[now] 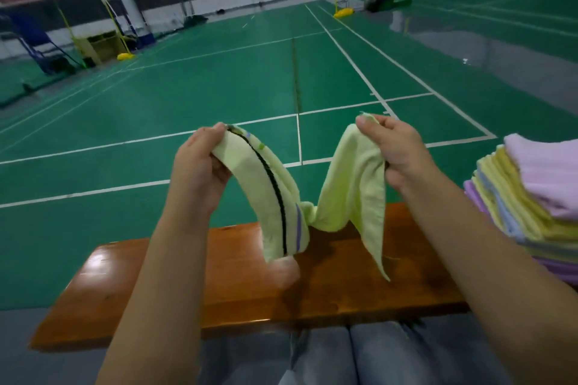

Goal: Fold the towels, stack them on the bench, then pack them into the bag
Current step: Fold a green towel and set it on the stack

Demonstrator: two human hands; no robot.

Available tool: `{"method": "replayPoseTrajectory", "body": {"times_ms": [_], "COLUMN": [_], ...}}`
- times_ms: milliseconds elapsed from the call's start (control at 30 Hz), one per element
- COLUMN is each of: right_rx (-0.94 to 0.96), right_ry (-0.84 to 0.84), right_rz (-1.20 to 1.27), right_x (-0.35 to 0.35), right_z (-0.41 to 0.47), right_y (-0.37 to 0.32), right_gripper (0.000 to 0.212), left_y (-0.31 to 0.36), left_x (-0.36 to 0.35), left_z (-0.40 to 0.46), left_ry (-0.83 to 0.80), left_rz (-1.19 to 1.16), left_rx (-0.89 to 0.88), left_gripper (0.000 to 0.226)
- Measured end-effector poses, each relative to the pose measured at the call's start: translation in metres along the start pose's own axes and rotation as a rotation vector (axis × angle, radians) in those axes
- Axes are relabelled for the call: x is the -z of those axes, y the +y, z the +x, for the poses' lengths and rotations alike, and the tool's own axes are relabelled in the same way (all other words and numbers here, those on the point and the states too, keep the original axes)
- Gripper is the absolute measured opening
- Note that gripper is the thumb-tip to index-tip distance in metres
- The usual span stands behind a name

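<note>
Towel (350,178), pale green with a black stripe and a small purple band near one end, held up in the air between both hands above the wooden surface (194,278). Left hand (200,166) grips one end, fingers curled over the top edge, thumb underneath; that end arches over and hangs down, its tip reaching the surface or close to it, cannot tell which. Right hand (391,150) pinches the other end, thumb on the near side, fingers wrapped behind; a loose flap drops from it toward the surface. Middle of towel sags in a V between the hands, low point just above the far edge of the surface. Hands roughly level, apart. Stack of folded towels (531,197) in yellow, blue and purple, lilac one on top, sits at the right end of the surface, beside the right forearm, not touching the held towel. Person's knees in grey trousers (328,356) at bottom edge. Green court floor (187,87) with white lines behind.
</note>
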State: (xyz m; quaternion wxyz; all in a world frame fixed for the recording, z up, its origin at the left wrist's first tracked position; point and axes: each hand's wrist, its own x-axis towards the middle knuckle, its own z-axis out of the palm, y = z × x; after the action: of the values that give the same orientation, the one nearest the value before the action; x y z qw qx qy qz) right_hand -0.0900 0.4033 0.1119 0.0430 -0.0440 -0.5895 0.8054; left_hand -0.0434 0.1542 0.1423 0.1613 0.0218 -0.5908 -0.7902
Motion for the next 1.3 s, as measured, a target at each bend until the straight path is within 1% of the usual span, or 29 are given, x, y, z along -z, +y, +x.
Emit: {"method": "replayPoseTrajectory", "body": {"times_ms": [67,133,200,300,367,433,467,533,633,700,733,800,867,967,1033,1100,1233,1300], "right_rx": [0.056,0.075,0.046,0.003,-0.012,-0.059,-0.079,-0.059,0.063,0.16,0.168,0.141,0.117,0.116,0.12,0.13,0.144,0.143], "right_ry": [0.031,0.064,0.11,0.29,0.382,0.364,0.31,0.175,-0.01,-0.05,-0.069,-0.099,-0.108,-0.11,-0.115,-0.122,-0.138,-0.14], "right_rz": [0.029,-0.015,-0.059,0.006,0.024,-0.006,-0.026,-0.095,-0.404,-0.548,-0.6,-0.704,-0.799,-0.879,-0.882,-0.866,-0.868,-0.879], "right_x": [-0.005,-0.006,-0.001,0.021,0.032,0.027,0.021,0.007,-0.007,-0.006,-0.003,0.004,0.011,0.019,0.021,0.022,0.024,0.024], "right_z": [0.003,0.008,0.011,0.02,0.025,0.023,0.02,0.009,-0.025,-0.049,-0.06,-0.077,-0.088,-0.098,-0.1,-0.101,-0.098,-0.098], "right_y": [-0.02,-0.028,-0.029,-0.03,-0.028,-0.023,-0.019,-0.008,0.016,0.043,0.059,0.084,0.106,0.128,0.138,0.146,0.155,0.157], "right_gripper": [0.005,0.016,0.024,0.025,0.024,0.031,0.034,0.032,0.031,0.037,0.035,0.024,0.025,0.028,0.029,0.03,0.031,0.031], "left_y": [0.011,0.009,0.004,-0.003,-0.006,-0.013,-0.018,-0.03,-0.055,-0.079,-0.092,-0.114,-0.131,-0.147,-0.152,-0.155,-0.165,-0.168], "left_x": [-0.009,-0.012,-0.006,0.018,0.026,0.021,0.014,-0.005,-0.027,-0.031,-0.032,-0.03,-0.029,-0.028,-0.03,-0.031,-0.028,-0.027], "left_z": [0.009,0.018,0.023,0.03,0.031,0.026,0.022,0.005,-0.027,-0.049,-0.06,-0.076,-0.089,-0.104,-0.109,-0.11,-0.108,-0.109], "left_ry": [0.071,0.18,0.278,0.415,0.443,0.36,0.287,0.148,0.02,-0.049,-0.075,-0.099,-0.112,-0.179,-0.198,-0.201,-0.24,-0.264], "left_rz": [0.04,0.199,0.299,0.279,0.27,0.322,0.345,0.348,0.337,0.359,0.381,0.473,0.596,0.7,0.725,0.746,0.787,0.771], "left_rx": [-0.063,-0.07,-0.022,0.067,0.082,0.116,0.145,0.188,0.246,0.295,0.318,0.347,0.357,0.332,0.278,0.26,0.26,0.283], "left_gripper": [0.023,0.026,0.023,0.02,0.021,0.023,0.023,0.021,0.012,0.009,0.009,0.014,0.02,0.015,0.013,0.017,0.019,0.024]}}
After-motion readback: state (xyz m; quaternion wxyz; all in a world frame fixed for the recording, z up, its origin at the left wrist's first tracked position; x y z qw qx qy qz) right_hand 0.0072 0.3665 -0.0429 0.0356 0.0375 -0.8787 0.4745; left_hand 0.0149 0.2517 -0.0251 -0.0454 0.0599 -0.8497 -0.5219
